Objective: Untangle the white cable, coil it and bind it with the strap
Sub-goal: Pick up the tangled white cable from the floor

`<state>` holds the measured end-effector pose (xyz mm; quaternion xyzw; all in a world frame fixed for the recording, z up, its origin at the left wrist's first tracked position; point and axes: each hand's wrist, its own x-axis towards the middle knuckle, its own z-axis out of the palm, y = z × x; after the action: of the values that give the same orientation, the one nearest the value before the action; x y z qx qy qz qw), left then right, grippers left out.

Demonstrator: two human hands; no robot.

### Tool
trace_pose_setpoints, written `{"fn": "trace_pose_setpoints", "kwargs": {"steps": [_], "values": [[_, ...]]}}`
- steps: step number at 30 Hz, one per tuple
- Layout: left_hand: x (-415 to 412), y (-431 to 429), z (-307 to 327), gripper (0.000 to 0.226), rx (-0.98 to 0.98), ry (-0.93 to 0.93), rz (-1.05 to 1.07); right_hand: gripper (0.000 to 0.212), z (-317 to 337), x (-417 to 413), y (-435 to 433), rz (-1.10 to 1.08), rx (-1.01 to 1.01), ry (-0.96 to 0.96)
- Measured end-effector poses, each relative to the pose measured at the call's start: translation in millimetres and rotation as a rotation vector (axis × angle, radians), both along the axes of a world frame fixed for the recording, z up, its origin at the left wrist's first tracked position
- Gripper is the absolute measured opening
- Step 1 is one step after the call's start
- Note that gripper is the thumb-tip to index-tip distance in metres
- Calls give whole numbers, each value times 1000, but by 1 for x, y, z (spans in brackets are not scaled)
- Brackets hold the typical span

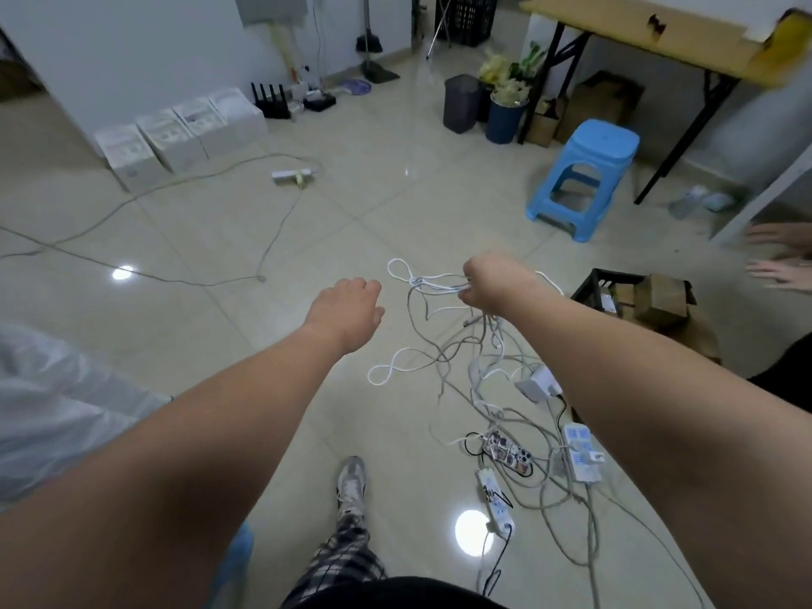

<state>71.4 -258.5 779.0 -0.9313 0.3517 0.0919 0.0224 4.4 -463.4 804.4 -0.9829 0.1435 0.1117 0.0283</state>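
Observation:
My right hand (492, 281) grips a bunch of tangled white cable (433, 285) and holds it up above the floor. Loops of the cable stick out to the left of the fist, and more strands hang down from it, one ending in a loop (386, 371) lower left. My left hand (351, 309) hovers to the left of the tangle with its fingers curled downward, holding nothing and apart from the cable. I see no strap.
Several power strips (582, 450) and grey cords lie on the tiled floor below my right arm. A blue stool (584, 178) stands at the right, a black crate (615, 287) beside my right hand. Another person's hands (782, 261) show at the right edge. My shoe (351, 481) is below.

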Motion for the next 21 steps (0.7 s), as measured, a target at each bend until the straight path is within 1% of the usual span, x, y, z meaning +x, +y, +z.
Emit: {"fn": "trace_pose_setpoints", "kwargs": {"steps": [4,8,13,18,21], "values": [[85,-24,2,40,-28,-6,-47,20,-9,69,-20,-53,-11,22],[159,-46,-3,40,20,9,-101,22,-6,134,-37,-110,6,9],[230,-91,-9,40,44,33,-126,23,-5,200,-72,-162,17,-12],[296,-152,-19,40,22,61,-194,21,-11,262,-126,-205,63,-28],[340,-184,-18,40,39,57,-163,21,-8,299,-164,-223,89,-52]]}}
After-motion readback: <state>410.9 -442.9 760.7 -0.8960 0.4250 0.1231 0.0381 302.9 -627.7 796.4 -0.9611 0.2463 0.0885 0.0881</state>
